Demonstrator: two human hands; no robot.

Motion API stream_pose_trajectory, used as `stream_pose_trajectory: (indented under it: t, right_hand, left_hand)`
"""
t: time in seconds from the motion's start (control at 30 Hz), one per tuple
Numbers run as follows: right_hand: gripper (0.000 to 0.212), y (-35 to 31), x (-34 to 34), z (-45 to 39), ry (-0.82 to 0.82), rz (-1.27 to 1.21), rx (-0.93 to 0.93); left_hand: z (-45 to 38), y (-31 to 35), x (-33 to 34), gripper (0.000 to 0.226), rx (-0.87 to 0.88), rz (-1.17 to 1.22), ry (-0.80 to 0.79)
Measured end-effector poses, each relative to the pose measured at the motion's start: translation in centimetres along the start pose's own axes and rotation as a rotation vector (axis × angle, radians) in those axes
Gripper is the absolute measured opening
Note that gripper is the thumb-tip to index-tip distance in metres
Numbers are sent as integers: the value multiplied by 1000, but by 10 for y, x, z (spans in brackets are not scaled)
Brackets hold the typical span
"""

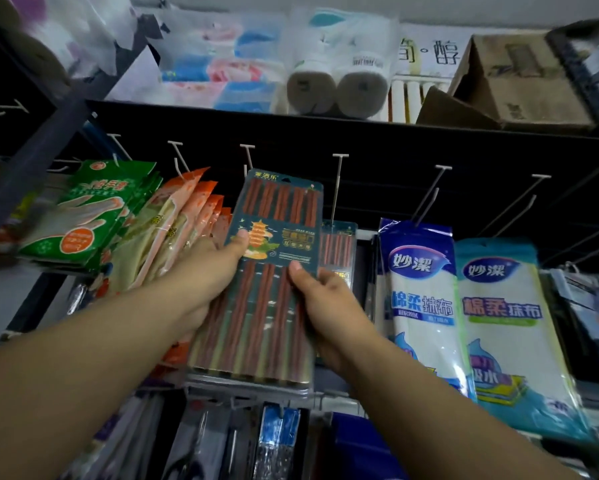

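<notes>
Thumbs of left hand (208, 268) and right hand (325, 299) pinch a flat teal pack of reddish-brown chopsticks (256, 323) near a thin white hook (337, 188); a missed hang hole could drop it

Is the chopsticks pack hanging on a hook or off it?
Cannot tell: left hand and right hand grip the pack; its top covers the hook.

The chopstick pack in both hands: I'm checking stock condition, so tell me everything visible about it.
The chopstick pack is a long, flat clear-plastic pack of reddish-brown chopsticks lying side by side, with a dark teal card band across its upper half showing a pagoda. It stands roughly upright, its top leaning right, before the peg hooks. The left hand grips its left edge, thumb on the card; the right hand grips its right edge.
</notes>
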State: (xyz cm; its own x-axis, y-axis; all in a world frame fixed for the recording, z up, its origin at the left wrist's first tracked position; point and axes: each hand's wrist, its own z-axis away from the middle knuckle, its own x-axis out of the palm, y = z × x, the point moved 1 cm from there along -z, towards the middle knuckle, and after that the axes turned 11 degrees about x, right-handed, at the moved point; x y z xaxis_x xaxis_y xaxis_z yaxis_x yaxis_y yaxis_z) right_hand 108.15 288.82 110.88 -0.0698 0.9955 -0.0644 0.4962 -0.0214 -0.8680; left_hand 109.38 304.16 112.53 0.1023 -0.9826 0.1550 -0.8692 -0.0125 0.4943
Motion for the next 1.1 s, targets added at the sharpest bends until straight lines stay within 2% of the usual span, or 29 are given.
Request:
stream_pose_trajectory:
  t: [0.1, 0.2, 0.3, 0.4, 0.5, 0.67, 0.83, 1.1]
  right_hand:
    - [57, -11, -20, 2, 102, -13, -63]
    - [41, -27, -43, 7, 166, -47, -117]
    - [32, -41, -58, 8, 187, 10, -137]
    - [24, -47, -62, 4, 199, 74, -142]
    - [20, -47, -60, -4, 203, 69, -141]
    - [18, -47, -55, -15, 215, 59, -138]
    - [16, -48, -55, -20, 228, 86, -141]
    - [22, -41, -58, -35, 278, 59, -149]
  left_hand:
    - [8, -3, 10, 41, 45, -37, -85]
    - [19, -12, 14, 35, 182, -228, -162]
    - [31, -29, 9, 17, 323, -384, -174]
    - [37, -57, -2, 12, 307, -429, -143]
    - [36, -90, -15, 17, 234, -461, -134]
    - [36, -127, -32, 34, 111, -335, -141]
    - [40, -138, -31, 53, 190, -301, -157]
    - [43, -142, -33, 47, 298, -305, -193]
